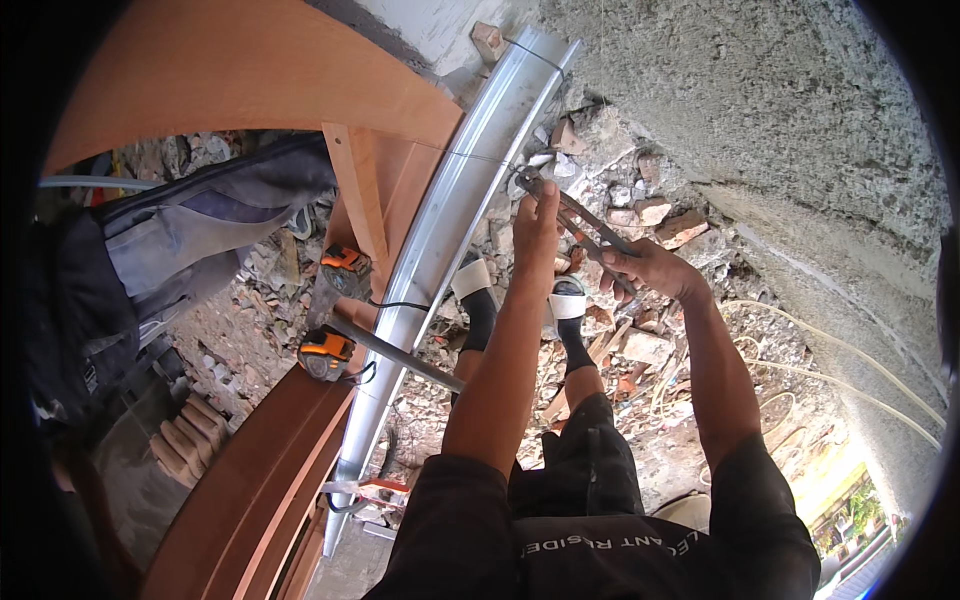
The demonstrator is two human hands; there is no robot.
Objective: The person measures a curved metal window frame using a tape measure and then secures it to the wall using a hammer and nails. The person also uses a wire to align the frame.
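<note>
A pair of long-handled pincers (588,226) slants between my hands, its jaws up against the edge of a shiny steel channel (455,205). My left hand (538,232) is closed around the pincers just below the jaws, thumb pointing up. Further back, the fingers of my right hand (650,268) wrap the handles. A thin tie wire (478,156) crosses the channel and runs toward the jaws; its end there is too small to make out. The channel lies along a brown wooden frame (385,200), with more ties around it.
Two orange-and-black tape measures (345,262) rest by the frame, beside a dark bar (395,356) crossing the channel. Broken bricks and rubble (640,215) cover the ground around my feet. A rough concrete wall (760,120) rises at right, near a pale hose (830,375). Another person's trouser leg (200,235) extends at left.
</note>
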